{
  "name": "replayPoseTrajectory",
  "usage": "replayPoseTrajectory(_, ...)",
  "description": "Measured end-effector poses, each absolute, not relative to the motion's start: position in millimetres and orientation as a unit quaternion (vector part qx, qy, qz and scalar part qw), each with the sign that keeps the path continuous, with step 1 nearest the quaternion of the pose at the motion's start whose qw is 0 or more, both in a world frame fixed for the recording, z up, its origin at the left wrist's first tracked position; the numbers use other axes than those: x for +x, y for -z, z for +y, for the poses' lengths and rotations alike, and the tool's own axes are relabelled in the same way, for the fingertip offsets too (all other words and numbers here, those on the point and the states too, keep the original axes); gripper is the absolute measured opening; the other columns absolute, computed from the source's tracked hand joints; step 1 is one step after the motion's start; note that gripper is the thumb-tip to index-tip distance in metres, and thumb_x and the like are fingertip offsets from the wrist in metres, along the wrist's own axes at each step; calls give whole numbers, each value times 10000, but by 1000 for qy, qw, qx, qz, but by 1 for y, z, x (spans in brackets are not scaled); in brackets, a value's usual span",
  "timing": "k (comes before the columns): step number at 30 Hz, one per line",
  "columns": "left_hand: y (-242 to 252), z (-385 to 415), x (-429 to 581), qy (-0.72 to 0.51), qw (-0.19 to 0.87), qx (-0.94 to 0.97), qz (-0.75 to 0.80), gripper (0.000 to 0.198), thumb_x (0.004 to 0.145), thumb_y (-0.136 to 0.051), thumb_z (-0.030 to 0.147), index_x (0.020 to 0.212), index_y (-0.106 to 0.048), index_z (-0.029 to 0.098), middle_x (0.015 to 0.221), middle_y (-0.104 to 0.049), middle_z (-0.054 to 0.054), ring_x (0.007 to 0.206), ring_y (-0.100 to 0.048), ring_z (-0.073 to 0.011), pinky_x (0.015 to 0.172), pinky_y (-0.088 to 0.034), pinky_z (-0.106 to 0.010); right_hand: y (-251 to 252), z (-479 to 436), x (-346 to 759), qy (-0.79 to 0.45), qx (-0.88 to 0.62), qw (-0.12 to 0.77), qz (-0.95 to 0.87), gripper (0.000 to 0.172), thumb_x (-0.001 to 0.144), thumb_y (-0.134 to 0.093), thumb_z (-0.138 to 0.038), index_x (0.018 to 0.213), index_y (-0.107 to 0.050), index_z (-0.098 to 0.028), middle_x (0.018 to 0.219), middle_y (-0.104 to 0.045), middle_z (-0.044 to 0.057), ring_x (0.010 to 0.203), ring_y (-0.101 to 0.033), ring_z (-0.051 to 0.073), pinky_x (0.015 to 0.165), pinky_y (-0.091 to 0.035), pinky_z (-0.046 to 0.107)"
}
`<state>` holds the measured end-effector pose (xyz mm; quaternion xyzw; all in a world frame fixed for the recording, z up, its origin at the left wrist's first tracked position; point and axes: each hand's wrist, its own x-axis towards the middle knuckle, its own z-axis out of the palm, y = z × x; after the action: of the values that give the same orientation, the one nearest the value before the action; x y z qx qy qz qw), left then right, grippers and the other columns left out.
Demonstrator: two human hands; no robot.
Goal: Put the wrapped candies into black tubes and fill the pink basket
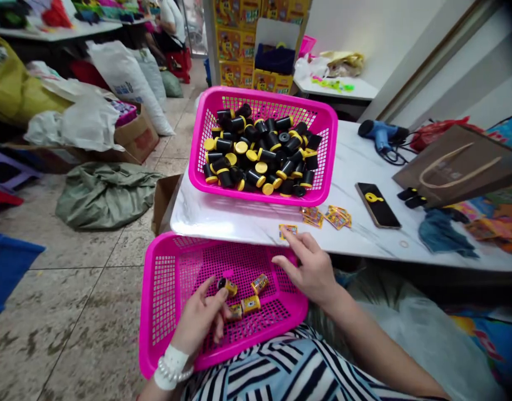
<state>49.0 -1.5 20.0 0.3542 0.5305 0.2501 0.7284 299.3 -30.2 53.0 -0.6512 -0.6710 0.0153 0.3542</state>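
My left hand (206, 312) is over the lower pink basket (147, 312), its thumb and fingers closed on a small black canister (228, 287) with a yellow printed label round it. Below and beside it, a few more labelled canisters (251, 304) lie on the basket floor. At the table's front edge, my right hand (312, 267) has its index fingertip on a small printed label (282, 229), thumb held apart. Two small piles of labels (338, 217) lie just beyond. Behind them, an upper pink basket (260, 195) holds many black canisters with yellow lids (260, 150).
On the white table (343, 167) are a phone (381, 209) with a yellow piece on it, a blue heat gun (383, 133) and a brown paper bag (452, 161). Sacks (126, 83) and a cardboard box (134, 133) stand at left. A seated person (170, 25) is far back.
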Motion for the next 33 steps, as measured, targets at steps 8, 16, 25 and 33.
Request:
replayPoseTrajectory(8,-42,-1,53,-269,734,378,496,578,755,-742,502,1174,-572,142,587,-602,43,373,-448,-51,374,-319,-153,-19,-24,334,120,-653,260,-701,279,953,-529,-250,1149,-705,-158,759,-650,75,733,-598,186,678,-498,289)
replayPoseTrajectory(16,-72,26,105,-215,775,408,432,503,725,-758,519,1008,-638,121,699,-622,-1,474,-511,-61,399,-349,-163,-34,-19,322,30,-649,407,-642,241,945,-540,-237,821,-732,-161,705,-600,40,667,-592,137,644,-485,248)
replayPoseTrajectory(25,-63,36,120,-214,758,454,417,452,708,-783,482,919,-663,101,688,-629,-3,473,-500,-42,421,-360,-151,-51,3,343,-22,-726,272,-631,144,874,-648,-266,985,-680,-180,1026,-626,88,965,-606,220,827,-505,328)
replayPoseTrajectory(33,-61,31,120,-203,784,418,411,466,697,-795,468,946,-651,102,702,-641,-11,494,-526,-53,426,-371,-151,-52,5,338,-20,-743,292,-601,102,902,-572,-206,809,-606,-182,935,-600,65,877,-588,191,750,-477,292)
